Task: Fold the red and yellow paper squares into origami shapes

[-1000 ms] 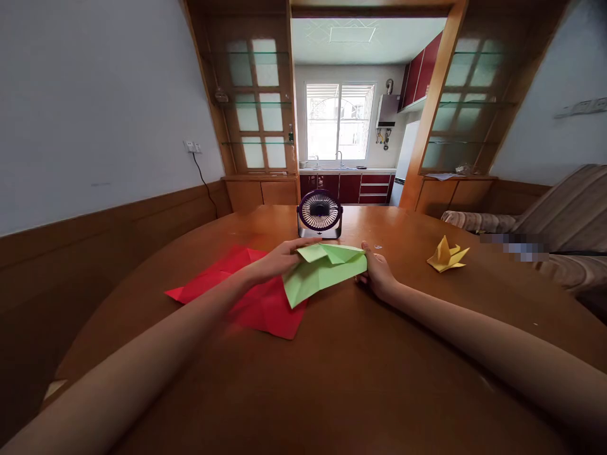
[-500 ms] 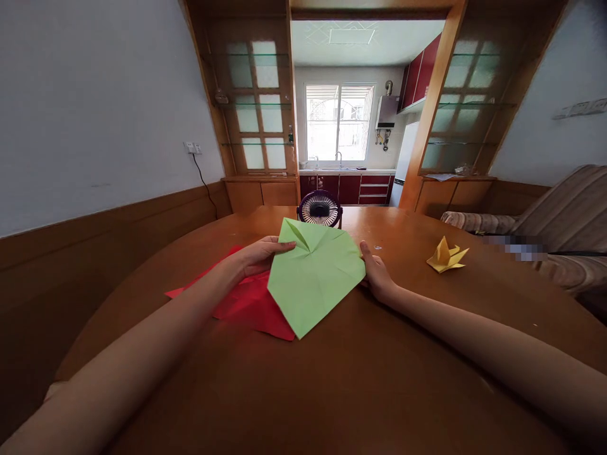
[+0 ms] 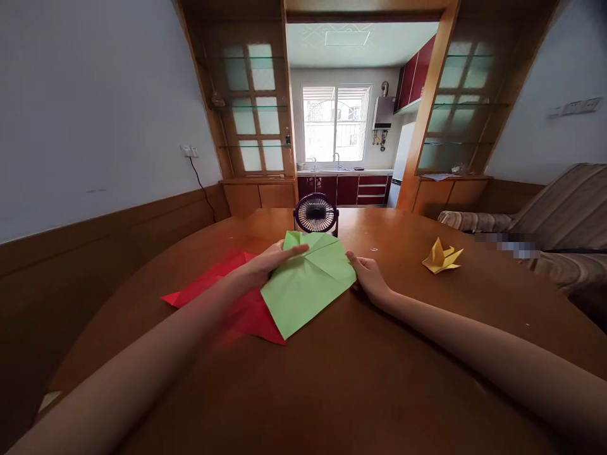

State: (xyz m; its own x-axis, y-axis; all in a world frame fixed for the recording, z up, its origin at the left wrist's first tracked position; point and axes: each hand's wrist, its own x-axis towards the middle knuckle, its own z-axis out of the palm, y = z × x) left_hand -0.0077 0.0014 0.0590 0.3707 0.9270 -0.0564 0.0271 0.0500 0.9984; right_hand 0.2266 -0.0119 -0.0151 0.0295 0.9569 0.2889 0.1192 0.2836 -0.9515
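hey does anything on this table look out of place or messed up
Nothing stands out. The green paper lies creased under both hands, left hand and right hand, overlapping the red paper. A folded yellow paper figure and small fan sit upright.

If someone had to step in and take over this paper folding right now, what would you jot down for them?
Left hand: fingers pressing flat on the green paper, near its left upper edge.
Right hand: at the green paper's right corner, steadying it.
The green paper lies on the wooden table, overlapping a creased red sheet; its far end carries creases and a folded flap.
A finished yellow folded figure sits to the right; a small fan stands behind the paper.
Done: first creases only.
Left: the green sheet is still mostly flat, and the red one is creased but unfolded.
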